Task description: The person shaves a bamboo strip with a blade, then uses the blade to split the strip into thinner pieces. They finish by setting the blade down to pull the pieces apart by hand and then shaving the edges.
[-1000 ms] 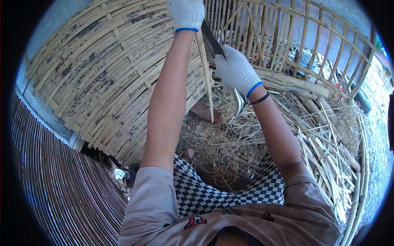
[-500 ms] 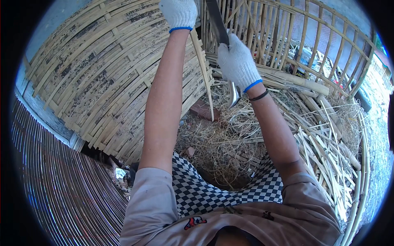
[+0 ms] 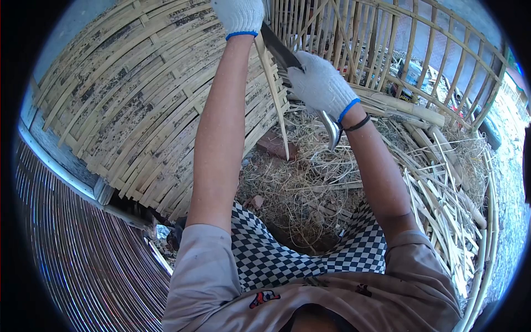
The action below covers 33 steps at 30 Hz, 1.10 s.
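Above straw-littered ground (image 3: pixel 298 191), the right hand (image 3: pixel 322 87) keeps its grip clenched on a knife (image 3: pixel 281 48); its blade has just swung toward the left hand (image 3: pixel 240 14), nearing the upper part of the bamboo strip (image 3: pixel 275 98) grasped there.

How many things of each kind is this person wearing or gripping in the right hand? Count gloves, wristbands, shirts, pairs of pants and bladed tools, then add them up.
White gloves: 2
Dark wristband: 1
Shirt: 1
Checkered pants: 1
Bladed tool: 1
Total: 6
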### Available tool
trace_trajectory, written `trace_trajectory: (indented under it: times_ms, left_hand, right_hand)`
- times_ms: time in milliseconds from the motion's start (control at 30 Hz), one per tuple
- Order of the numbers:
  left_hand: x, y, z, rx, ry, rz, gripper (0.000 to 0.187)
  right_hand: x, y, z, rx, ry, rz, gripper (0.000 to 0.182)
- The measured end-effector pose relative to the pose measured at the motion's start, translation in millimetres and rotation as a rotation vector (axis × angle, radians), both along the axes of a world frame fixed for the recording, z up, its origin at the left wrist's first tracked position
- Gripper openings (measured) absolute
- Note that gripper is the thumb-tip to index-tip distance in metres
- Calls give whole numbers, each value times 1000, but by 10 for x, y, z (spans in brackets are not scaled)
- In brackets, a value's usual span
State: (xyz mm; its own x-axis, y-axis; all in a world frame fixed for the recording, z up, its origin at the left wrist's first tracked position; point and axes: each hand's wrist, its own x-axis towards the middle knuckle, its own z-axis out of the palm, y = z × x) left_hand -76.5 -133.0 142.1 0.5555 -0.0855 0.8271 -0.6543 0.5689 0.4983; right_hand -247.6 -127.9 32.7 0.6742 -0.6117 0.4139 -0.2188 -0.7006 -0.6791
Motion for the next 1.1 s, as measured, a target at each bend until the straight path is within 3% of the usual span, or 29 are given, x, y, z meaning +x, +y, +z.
trace_trajectory:
  times_ms: [33, 133, 300, 400, 500, 667, 700, 800, 933, 967, 1100]
  left_hand:
    - [25, -45, 12, -30, -44, 87, 53]
    - [53, -82, -7, -30, -135, 218, 51]
    - [84, -17, 3, -71, -7, -90, 47]
    - [50, 11, -16, -57, 37, -330, 45]
    - [200, 35, -27, -97, -3, -398, 43]
    - [333, 92, -60, -82, -32, -428, 42]
    - [352, 160, -66, -78, -40, -403, 42]
    - [371, 264, -5, -115, -23, -322, 42]
    - [504, 353, -66, -100, -28, -336, 43]
    - [503, 373, -69, -93, -51, -339, 43]
    - [666, 474, -68, -102, -54, -394, 43]
  right_hand:
    - [97, -52, -97, -77, -116, -38, 27]
    - [355, -130, -380, -183, -75, -77, 29]
    - [39, -60, -81, 31, 12, 94, 26]
    - [357, -220, -412, -120, 10, 21, 28]
    - [285, -231, -479, 31, 124, 66, 30]
    - [433, -17, -666, 148, 38, 42, 35]
    - [517, -16, -733, -49, 88, 32, 32]
    - [407, -40, -786, 113, 152, 113, 28]
    - [589, 128, -1107, -18, -98, -25, 24]
    - [606, 129, -1165, 231, 79, 1, 24]
    - [793, -121, -1602, 83, 24, 35, 25]
